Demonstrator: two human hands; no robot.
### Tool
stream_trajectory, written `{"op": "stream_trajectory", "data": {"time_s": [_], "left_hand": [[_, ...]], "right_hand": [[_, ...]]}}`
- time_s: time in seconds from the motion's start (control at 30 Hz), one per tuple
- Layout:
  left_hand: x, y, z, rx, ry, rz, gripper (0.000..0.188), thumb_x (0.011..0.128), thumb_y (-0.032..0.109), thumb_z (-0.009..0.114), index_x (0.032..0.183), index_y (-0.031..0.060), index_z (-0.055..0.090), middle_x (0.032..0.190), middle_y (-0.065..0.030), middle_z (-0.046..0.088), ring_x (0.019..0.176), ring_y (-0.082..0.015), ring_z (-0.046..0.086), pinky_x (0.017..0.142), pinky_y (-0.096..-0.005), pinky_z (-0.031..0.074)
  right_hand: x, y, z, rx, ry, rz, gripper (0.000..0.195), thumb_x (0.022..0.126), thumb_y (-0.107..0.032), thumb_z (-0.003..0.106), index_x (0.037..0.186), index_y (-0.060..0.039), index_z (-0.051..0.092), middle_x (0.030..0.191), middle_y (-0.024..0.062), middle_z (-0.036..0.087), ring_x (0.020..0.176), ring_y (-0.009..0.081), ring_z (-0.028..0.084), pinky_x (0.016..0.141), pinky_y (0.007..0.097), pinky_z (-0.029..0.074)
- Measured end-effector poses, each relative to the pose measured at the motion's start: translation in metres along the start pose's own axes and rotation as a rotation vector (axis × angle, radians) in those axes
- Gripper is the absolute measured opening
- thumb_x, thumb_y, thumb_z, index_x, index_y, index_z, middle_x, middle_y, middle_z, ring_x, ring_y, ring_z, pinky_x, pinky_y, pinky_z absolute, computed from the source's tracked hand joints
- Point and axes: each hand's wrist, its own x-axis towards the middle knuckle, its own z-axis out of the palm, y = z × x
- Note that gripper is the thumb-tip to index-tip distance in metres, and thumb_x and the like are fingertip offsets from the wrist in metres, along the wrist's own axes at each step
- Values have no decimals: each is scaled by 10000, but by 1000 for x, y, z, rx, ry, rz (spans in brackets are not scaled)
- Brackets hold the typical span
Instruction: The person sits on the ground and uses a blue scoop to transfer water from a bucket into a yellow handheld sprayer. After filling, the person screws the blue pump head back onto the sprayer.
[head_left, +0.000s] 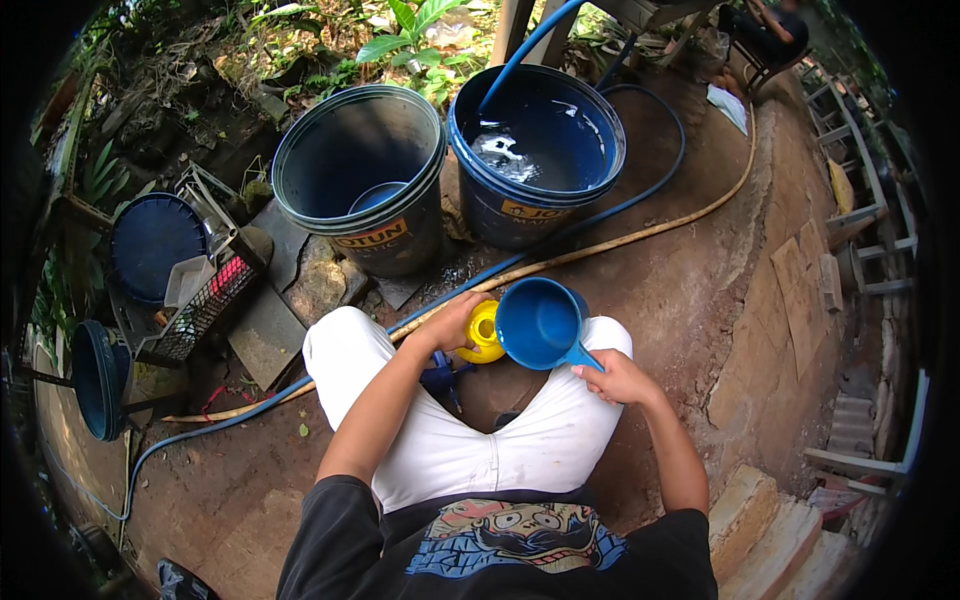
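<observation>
My left hand (448, 324) grips a yellow plastic bottle (486, 334) whose open mouth faces up. Close on its right, a blue plastic dipper (541, 321) is held by its handle in my right hand (621, 377). The dipper's rim appears to meet or overlap the bottle; I cannot tell if they touch. Whether the dipper holds water is unclear. Beneath the bottle, between my knees, is a dark blue object with a black part (444, 375), partly hidden. Ahead stand two large paint buckets: the left bucket (375, 240) and the right bucket (536, 199), which holds water.
A blue hose (641, 193) runs into the right-hand side and another length (517, 56) enters the water bucket. A tan pole or pipe (637, 236) crosses the ground. Left are a plastic crate (202, 315) and a tilted bucket (97, 379). A person (772, 34) sits far right.
</observation>
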Motion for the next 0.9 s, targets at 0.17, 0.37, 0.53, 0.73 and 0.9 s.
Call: {"op": "stream_trajectory", "data": {"time_s": [0.17,0.37,0.53,0.73,0.9], "left_hand": [[0,-1,0,-13,5,11,1002,548,87,926,1424,94,439,1368,-136,500,1311,-353,474,1124,-403,401],[1,0,0,-21,-4,-10,1028,518,101,946,1418,95,449,1402,-142,496,1329,-358,465,1140,-401,391],[1,-4,1,-18,4,4,1034,517,112,950,1420,91,446,1398,-146,496,1328,-362,463,1141,-402,389],[1,-4,1,2,-6,13,1011,562,105,929,1440,90,428,1371,-143,492,1310,-359,474,1127,-404,399],[1,-4,1,-7,-8,1,1014,556,102,931,1438,91,432,1372,-142,492,1314,-362,470,1128,-404,398]], "right_hand": [[0,0,0,-19,22,-6,279,985,-272,619,834,-44,561,621,-16,504,446,69,457,390,255,372],[-3,-7,1,-33,31,8,277,986,-269,618,827,-50,560,613,-22,498,446,66,452,398,257,371],[-3,-9,1,-56,41,-3,280,989,-269,615,820,-53,559,606,-25,492,445,68,450,401,260,370],[-5,-13,1,-76,49,0,285,988,-276,614,822,-48,568,607,-18,500,452,76,460,409,271,381],[-5,-17,1,-130,57,-22,290,985,-282,614,825,-42,583,611,-6,518,469,87,484,426,283,404]]}}
